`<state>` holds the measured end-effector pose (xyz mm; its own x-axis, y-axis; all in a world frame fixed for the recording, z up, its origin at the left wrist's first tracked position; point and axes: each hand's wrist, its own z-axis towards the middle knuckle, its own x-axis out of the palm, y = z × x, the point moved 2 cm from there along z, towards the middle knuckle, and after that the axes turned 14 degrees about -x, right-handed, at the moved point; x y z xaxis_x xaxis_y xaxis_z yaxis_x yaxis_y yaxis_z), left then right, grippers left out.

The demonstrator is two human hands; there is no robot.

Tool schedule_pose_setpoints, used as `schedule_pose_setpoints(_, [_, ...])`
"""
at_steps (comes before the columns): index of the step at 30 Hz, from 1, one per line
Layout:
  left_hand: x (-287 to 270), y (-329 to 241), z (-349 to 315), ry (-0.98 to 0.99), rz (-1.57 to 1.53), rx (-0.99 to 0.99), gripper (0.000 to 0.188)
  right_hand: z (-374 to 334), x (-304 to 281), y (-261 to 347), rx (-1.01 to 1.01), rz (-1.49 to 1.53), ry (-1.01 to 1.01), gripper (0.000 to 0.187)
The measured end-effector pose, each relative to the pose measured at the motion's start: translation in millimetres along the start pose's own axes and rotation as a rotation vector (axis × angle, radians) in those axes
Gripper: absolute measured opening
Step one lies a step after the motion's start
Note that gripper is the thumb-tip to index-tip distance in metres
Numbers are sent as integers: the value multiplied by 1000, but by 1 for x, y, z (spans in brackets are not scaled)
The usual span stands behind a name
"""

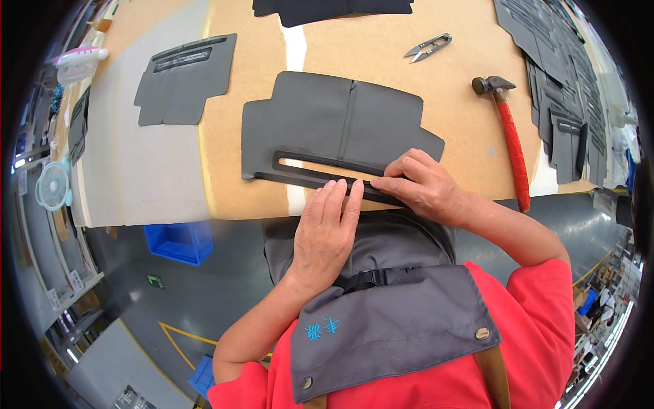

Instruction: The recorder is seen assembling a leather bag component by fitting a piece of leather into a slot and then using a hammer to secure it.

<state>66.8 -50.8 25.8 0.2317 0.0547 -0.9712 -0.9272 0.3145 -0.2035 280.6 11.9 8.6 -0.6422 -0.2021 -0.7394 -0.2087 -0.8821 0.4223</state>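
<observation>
A dark grey cut fabric panel (320, 123) with a centre seam and a slot-shaped opening lies flat near the front edge of the tan worktable (381, 54). My left hand (327, 228) lies flat, fingers together, its fingertips pressing the panel's narrow lower strip (293, 178). My right hand (419, 184) comes in from the right, fingers curled, pressing the same strip and the panel edge just right of the left fingertips. Neither hand holds a tool.
A red-handled hammer (511, 140) lies right of my hands. Thread snips (428, 48) sit further back. A second grey panel (184, 78) lies at the left, a stack of grey pieces (565, 88) at the right, dark fabric (327, 8) at the far edge. Blue bin (178, 242) below.
</observation>
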Motion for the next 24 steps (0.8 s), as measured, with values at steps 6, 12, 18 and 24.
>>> schedule_pose_setpoints(6, [0,-4,1,36,-12,4,51,-7,-1,-3,54,51,-60,39])
schedule_pose_setpoints(12, [2,-5,0,31,-25,1,53,-8,-6,-1,65,42,-22,41])
schedule_pose_setpoints(18, [1,-6,0,47,-39,-13,53,-11,-8,-1,23,36,-2,38])
schedule_pose_setpoints(24, [1,-6,-2,87,-75,-32,54,-14,-9,1,-5,45,6,40])
